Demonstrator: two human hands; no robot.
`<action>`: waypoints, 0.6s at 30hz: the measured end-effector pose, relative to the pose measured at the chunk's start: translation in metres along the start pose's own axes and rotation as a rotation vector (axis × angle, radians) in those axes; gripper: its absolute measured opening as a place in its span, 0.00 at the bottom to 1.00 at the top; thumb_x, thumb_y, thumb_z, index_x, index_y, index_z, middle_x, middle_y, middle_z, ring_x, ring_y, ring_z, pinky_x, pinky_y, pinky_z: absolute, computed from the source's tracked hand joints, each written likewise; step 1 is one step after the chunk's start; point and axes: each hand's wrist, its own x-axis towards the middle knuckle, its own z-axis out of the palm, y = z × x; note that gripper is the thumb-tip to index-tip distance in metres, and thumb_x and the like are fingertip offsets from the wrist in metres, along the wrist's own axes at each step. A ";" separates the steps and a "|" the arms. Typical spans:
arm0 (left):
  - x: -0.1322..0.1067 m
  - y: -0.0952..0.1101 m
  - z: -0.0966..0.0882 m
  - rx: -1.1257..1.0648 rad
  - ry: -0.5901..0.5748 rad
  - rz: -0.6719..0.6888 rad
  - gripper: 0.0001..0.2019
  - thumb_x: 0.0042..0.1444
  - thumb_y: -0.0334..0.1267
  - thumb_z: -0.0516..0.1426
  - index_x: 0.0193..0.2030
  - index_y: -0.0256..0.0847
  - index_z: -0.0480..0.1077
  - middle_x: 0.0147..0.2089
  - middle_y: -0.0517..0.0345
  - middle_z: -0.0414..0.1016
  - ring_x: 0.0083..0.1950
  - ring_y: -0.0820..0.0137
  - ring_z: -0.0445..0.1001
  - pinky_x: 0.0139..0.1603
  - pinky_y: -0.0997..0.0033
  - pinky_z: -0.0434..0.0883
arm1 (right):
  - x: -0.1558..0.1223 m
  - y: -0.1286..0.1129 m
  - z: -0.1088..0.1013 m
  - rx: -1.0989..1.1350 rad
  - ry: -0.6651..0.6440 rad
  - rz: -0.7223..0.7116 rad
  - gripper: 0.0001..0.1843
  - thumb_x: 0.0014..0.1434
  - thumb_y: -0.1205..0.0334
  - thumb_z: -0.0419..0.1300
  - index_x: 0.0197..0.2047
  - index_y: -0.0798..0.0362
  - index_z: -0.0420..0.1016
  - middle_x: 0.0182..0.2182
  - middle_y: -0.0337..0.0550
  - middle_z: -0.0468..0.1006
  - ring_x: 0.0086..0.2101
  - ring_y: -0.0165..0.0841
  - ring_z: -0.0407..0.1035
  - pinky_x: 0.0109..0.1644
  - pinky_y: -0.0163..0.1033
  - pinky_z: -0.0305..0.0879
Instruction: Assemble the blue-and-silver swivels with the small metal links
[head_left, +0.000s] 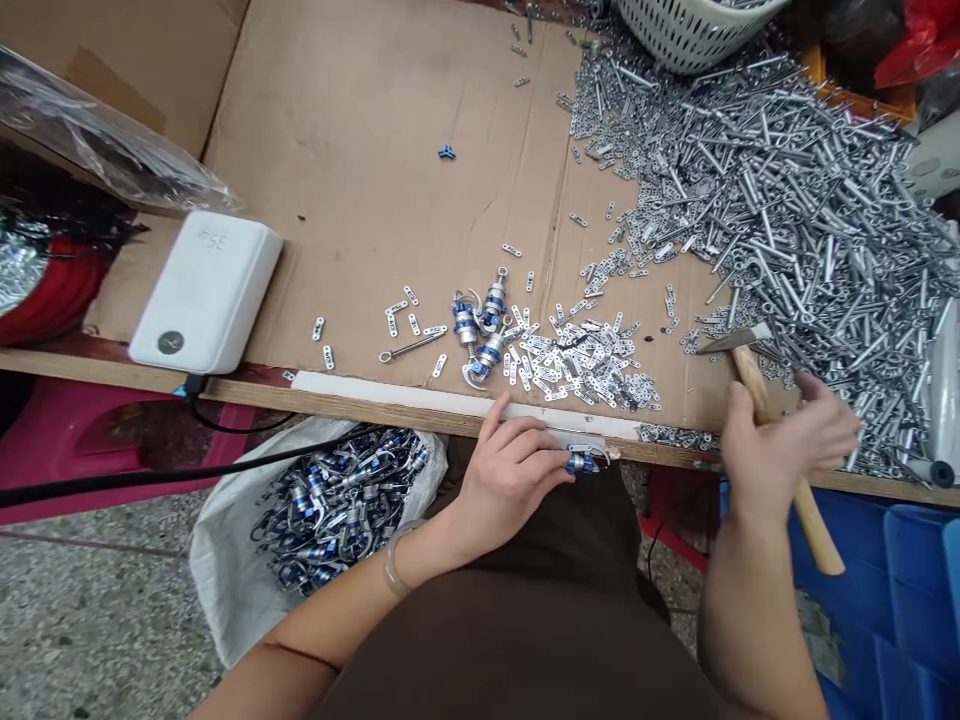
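At the table's front edge, my left hand [514, 465] is closed on a small blue-and-silver hook fitting [581, 461], with the index finger stretched over the edge strip. On the right, my right hand [784, 450] is around the wooden handle of a hammer [819, 530]. Its metal head [735, 340] lies over loose metal pieces, and the fingers look loosely curled and slightly blurred. Three assembled blue-and-silver hook fittings [490, 350] lie together on the cardboard. Beside them spreads a pile of small two-holed metal plates [589, 365]. A single eye bolt [412, 347] lies to their left.
A big heap of metal eye bolts [780, 190] covers the right side, below a white basket [694, 35]. A white power bank [206, 290] with a black cable stands left. Under the edge, a white sack [217, 560] holds many hook fittings. Blue bins [900, 600] stand lower right.
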 end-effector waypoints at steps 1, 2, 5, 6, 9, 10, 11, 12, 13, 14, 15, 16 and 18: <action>0.000 0.000 0.000 0.000 0.004 0.003 0.02 0.51 0.35 0.60 0.32 0.42 0.70 0.31 0.63 0.75 0.40 0.68 0.72 0.60 0.47 0.57 | 0.012 0.011 0.004 -0.056 -0.101 -0.020 0.28 0.50 0.47 0.57 0.49 0.57 0.64 0.44 0.59 0.65 0.47 0.53 0.57 0.47 0.59 0.52; 0.000 0.000 0.000 -0.001 0.006 0.006 0.03 0.51 0.35 0.60 0.32 0.41 0.70 0.31 0.63 0.75 0.40 0.68 0.72 0.60 0.46 0.57 | 0.021 0.018 0.007 -0.075 -0.171 -0.053 0.25 0.52 0.49 0.55 0.48 0.58 0.65 0.42 0.59 0.67 0.46 0.51 0.59 0.46 0.58 0.54; 0.000 0.000 0.000 -0.008 0.009 0.009 0.03 0.51 0.34 0.60 0.33 0.41 0.70 0.31 0.63 0.75 0.40 0.69 0.72 0.60 0.47 0.58 | 0.021 0.018 0.002 -0.048 -0.245 -0.169 0.20 0.57 0.55 0.49 0.47 0.59 0.67 0.38 0.57 0.70 0.41 0.45 0.64 0.42 0.49 0.60; 0.000 0.000 0.000 -0.011 0.009 0.009 0.03 0.52 0.35 0.60 0.33 0.41 0.70 0.31 0.63 0.75 0.40 0.69 0.72 0.60 0.47 0.57 | 0.013 0.012 -0.005 -0.022 -0.256 -0.211 0.19 0.58 0.56 0.47 0.47 0.58 0.68 0.37 0.55 0.71 0.38 0.43 0.66 0.39 0.46 0.61; 0.000 0.000 0.000 -0.018 0.006 -0.001 0.02 0.52 0.35 0.60 0.33 0.42 0.70 0.31 0.63 0.75 0.40 0.69 0.72 0.60 0.48 0.57 | -0.020 -0.008 -0.037 0.130 -0.457 -0.438 0.16 0.60 0.59 0.47 0.49 0.51 0.68 0.32 0.46 0.74 0.30 0.35 0.69 0.33 0.38 0.63; 0.000 0.000 -0.001 -0.018 0.004 -0.005 0.02 0.52 0.35 0.60 0.32 0.42 0.70 0.31 0.64 0.75 0.40 0.69 0.72 0.60 0.48 0.57 | -0.031 -0.013 -0.048 0.194 -0.501 -0.535 0.17 0.59 0.61 0.49 0.51 0.50 0.66 0.33 0.44 0.75 0.31 0.34 0.70 0.34 0.36 0.64; 0.000 0.000 -0.001 -0.017 0.000 -0.007 0.02 0.52 0.35 0.60 0.32 0.42 0.70 0.31 0.64 0.75 0.40 0.69 0.72 0.60 0.48 0.57 | -0.040 -0.016 -0.056 0.255 -0.538 -0.614 0.19 0.59 0.63 0.50 0.54 0.48 0.64 0.34 0.43 0.76 0.31 0.32 0.71 0.35 0.35 0.65; 0.000 0.000 -0.001 -0.016 -0.003 -0.006 0.02 0.52 0.35 0.60 0.32 0.42 0.70 0.31 0.64 0.75 0.40 0.69 0.72 0.61 0.47 0.57 | -0.048 -0.018 -0.063 0.310 -0.542 -0.676 0.23 0.58 0.65 0.51 0.57 0.47 0.60 0.35 0.42 0.76 0.32 0.32 0.71 0.36 0.34 0.66; 0.000 0.000 -0.001 -0.015 -0.005 -0.002 0.02 0.52 0.35 0.60 0.33 0.42 0.70 0.31 0.64 0.75 0.41 0.69 0.72 0.61 0.48 0.57 | -0.053 -0.018 -0.067 0.337 -0.542 -0.714 0.26 0.57 0.67 0.51 0.60 0.47 0.56 0.36 0.42 0.76 0.33 0.32 0.72 0.37 0.34 0.66; 0.000 0.000 -0.001 -0.013 -0.004 0.002 0.02 0.52 0.35 0.60 0.33 0.42 0.70 0.32 0.64 0.75 0.41 0.69 0.72 0.61 0.48 0.57 | -0.057 -0.018 -0.069 0.333 -0.560 -0.735 0.28 0.58 0.67 0.50 0.61 0.47 0.54 0.36 0.42 0.76 0.33 0.32 0.72 0.37 0.34 0.67; 0.000 0.000 -0.001 -0.012 -0.002 0.005 0.02 0.52 0.35 0.60 0.33 0.42 0.70 0.32 0.63 0.75 0.41 0.69 0.72 0.61 0.48 0.57 | -0.060 -0.017 -0.070 0.304 -0.587 -0.748 0.28 0.58 0.67 0.49 0.62 0.48 0.53 0.35 0.43 0.76 0.33 0.32 0.72 0.35 0.34 0.67; 0.000 0.000 0.000 -0.010 0.003 0.006 0.02 0.52 0.36 0.60 0.33 0.43 0.70 0.32 0.63 0.75 0.41 0.69 0.72 0.61 0.48 0.57 | -0.061 -0.017 -0.069 0.254 -0.626 -0.759 0.27 0.59 0.66 0.49 0.62 0.48 0.53 0.34 0.43 0.76 0.31 0.32 0.72 0.33 0.33 0.67; 0.000 0.000 0.000 -0.006 0.013 0.003 0.02 0.52 0.36 0.60 0.32 0.43 0.70 0.32 0.63 0.75 0.41 0.68 0.72 0.61 0.48 0.57 | -0.061 -0.017 -0.066 0.171 -0.697 -0.760 0.26 0.60 0.65 0.48 0.62 0.49 0.54 0.31 0.43 0.75 0.29 0.30 0.70 0.31 0.32 0.66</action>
